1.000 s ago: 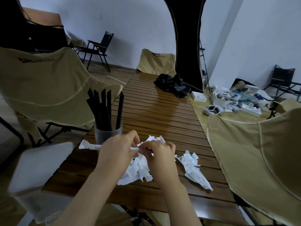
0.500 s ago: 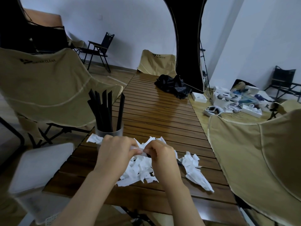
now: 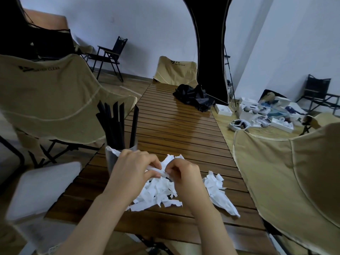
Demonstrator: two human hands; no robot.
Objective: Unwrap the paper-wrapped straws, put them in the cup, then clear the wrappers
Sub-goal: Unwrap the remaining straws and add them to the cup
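Now, hands: left hand [image 3: 132, 170] and right hand [image 3: 184, 173] pinch one wrapped straw [image 3: 158, 171], ends apart for tearing.
Cup [image 3: 112, 159]: near, for drop-in.

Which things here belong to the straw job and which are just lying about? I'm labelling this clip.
Part of the job:
- wrapped straw, pinched by left hand and right hand
- cup with black straws
- torn wrappers

Just lying about:
- black bag at the table's far end
- folding chairs
- white boxes on the floor
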